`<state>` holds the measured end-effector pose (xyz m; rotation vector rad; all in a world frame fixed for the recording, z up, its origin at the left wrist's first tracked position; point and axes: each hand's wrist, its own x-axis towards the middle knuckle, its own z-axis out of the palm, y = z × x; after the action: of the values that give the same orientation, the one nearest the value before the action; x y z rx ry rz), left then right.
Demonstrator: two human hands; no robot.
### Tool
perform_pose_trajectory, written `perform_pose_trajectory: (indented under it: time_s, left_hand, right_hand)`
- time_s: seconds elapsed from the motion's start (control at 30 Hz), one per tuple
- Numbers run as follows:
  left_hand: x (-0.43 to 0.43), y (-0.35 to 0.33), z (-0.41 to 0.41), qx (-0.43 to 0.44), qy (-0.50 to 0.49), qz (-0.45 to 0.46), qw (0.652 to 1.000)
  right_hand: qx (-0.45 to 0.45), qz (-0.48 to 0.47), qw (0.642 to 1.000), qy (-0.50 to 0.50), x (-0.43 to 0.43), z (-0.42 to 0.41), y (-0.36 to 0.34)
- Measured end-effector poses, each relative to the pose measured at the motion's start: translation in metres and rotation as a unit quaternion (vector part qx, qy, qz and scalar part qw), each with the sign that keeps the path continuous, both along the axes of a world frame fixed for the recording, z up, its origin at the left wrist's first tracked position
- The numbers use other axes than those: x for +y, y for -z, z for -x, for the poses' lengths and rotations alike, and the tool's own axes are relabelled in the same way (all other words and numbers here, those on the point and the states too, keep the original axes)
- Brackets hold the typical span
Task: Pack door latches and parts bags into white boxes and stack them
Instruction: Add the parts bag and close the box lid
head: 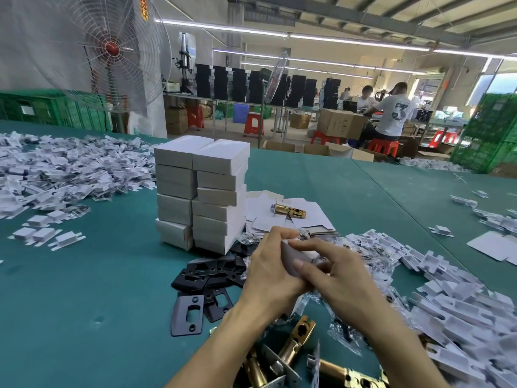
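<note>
Brass latches [293, 357] lay unpacked at bottom centre. Left hand [268, 270] and right hand [335, 278]: fingers clamped on one white box [292, 254], mid-frame, apparently closing it. Finished stack [201, 191] stood behind, centre. Many parts bags [345, 336] lay loose; judged far from done.

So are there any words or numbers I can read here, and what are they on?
"3", probably: big dark figure on the seated person's white shirt; the marks around it are blurred.
Orange banner at the top: yellow characters, cut off and too blurred to read.
Cardboard box by that person: dark marks, too small to read.
Stacked white boxes: no print shows.
</note>
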<state>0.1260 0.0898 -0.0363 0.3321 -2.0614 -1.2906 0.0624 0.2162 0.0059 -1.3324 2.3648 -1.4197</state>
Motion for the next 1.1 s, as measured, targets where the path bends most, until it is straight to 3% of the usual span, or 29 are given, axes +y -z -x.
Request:
perform_pose_trajectory:
  time_s: [0.1, 0.23, 0.33, 0.5, 0.63, 0.83, 1.0, 1.1]
  left_hand:
    - [0.002, -0.003, -0.002, -0.019, -0.007, 0.060, 0.998]
    - [0.005, -0.006, -0.007, -0.065, -0.003, 0.174, 0.983]
    - [0.001, -0.014, -0.011, -0.093, -0.033, 0.233, 0.967]
    - [-0.004, -0.034, -0.016, -0.076, -0.018, 0.192, 0.978]
    - [0.006, -0.044, -0.018, -0.033, -0.059, 0.208, 0.976]
    - [-0.035, -0.090, -0.009, 0.038, -0.295, 0.277, 0.914]
    - [-0.095, -0.144, 0.012, 0.041, -0.407, 0.238, 0.881]
    - [-0.117, -0.159, 0.025, -0.022, -0.427, 0.233, 0.873]
  right_hand:
    - [0.009, 0.035, 0.999, 0.027, -0.003, 0.001, 0.004]
    - [-0.061, 0.123, 0.985, 0.101, -0.002, 0.008, 0.010]
    - [-0.170, 0.229, 0.948, 0.139, 0.003, 0.015, 0.004]
    - [-0.338, 0.335, 0.870, 0.133, 0.009, 0.016, -0.012]
    - [-0.381, 0.329, 0.861, 0.068, 0.008, 0.011, -0.019]
    - [-0.387, 0.268, 0.882, -0.004, 0.003, -0.001, -0.024]
    - [-0.414, 0.248, 0.876, -0.004, 0.006, -0.001, -0.025]
    - [-0.410, 0.232, 0.882, -0.001, 0.005, 0.000, -0.023]
